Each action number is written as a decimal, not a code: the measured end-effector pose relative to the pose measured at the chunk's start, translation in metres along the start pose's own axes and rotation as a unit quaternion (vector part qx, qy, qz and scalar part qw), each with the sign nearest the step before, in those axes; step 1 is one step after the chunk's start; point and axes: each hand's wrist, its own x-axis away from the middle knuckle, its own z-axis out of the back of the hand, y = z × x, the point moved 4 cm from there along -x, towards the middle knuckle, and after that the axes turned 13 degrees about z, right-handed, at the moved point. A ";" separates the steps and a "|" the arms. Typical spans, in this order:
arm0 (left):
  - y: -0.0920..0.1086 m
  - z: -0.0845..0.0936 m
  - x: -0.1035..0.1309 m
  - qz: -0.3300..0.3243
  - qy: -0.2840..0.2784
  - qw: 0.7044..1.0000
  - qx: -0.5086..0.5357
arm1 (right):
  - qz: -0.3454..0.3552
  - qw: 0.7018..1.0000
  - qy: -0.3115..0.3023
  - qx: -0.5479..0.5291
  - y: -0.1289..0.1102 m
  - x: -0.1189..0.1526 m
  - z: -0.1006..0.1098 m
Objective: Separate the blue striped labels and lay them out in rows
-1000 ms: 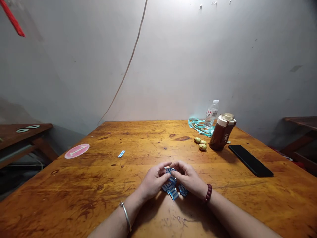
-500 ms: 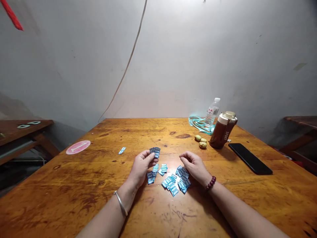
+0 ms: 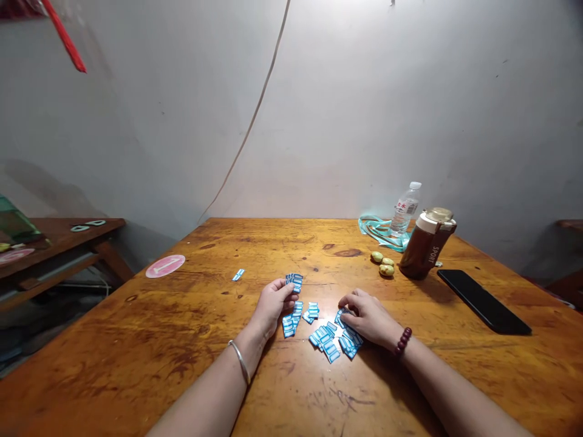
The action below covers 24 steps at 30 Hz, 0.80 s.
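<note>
My left hand (image 3: pixel 276 301) pinches a small fan of blue-and-white cards (image 3: pixel 295 282) between thumb and fingers, raised over the table. Below it lies a loose group of the same cards (image 3: pixel 292 320), with a smaller cluster (image 3: pixel 311 312) to its right. My right hand (image 3: pixel 368 317) rests on the rightmost heap of cards (image 3: pixel 350 344), its curled thumb and fingers closed at a card on the upper end. Its fingers partly cover that heap. Another heap of cards (image 3: pixel 325 341) spreads just left of it. One single card (image 3: pixel 238 275) lies apart at the left.
On the wooden table (image 3: pixel 182 358), a pink round disc (image 3: pixel 165 266) marked 1 lies left. At the right are several yellowish egg-shaped items (image 3: pixel 387 270), a brown sport bottle (image 3: pixel 423 246), a clear water bottle (image 3: pixel 404 209), a teal ribbon (image 3: pixel 380 232) and a black phone (image 3: pixel 483 301).
My right hand has come down from above the cards onto the rightmost heap. My left hand still holds its fan. The view has turned slightly left.
</note>
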 end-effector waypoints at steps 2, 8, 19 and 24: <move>-0.003 -0.006 0.003 0.006 -0.015 1.000 -0.003 | -0.005 1.000 0.001 0.002 0.001 0.000 0.000; -0.004 -0.016 0.011 0.020 -0.053 0.998 0.003 | -0.012 0.999 0.026 -0.043 0.006 -0.002 -0.002; -0.001 -0.007 0.005 0.008 -0.038 0.999 0.023 | -0.084 0.954 0.088 -0.274 0.018 -0.005 -0.007; -0.001 -0.009 0.006 0.000 -0.044 0.999 0.018 | -0.138 0.932 0.121 -0.313 0.024 -0.004 -0.007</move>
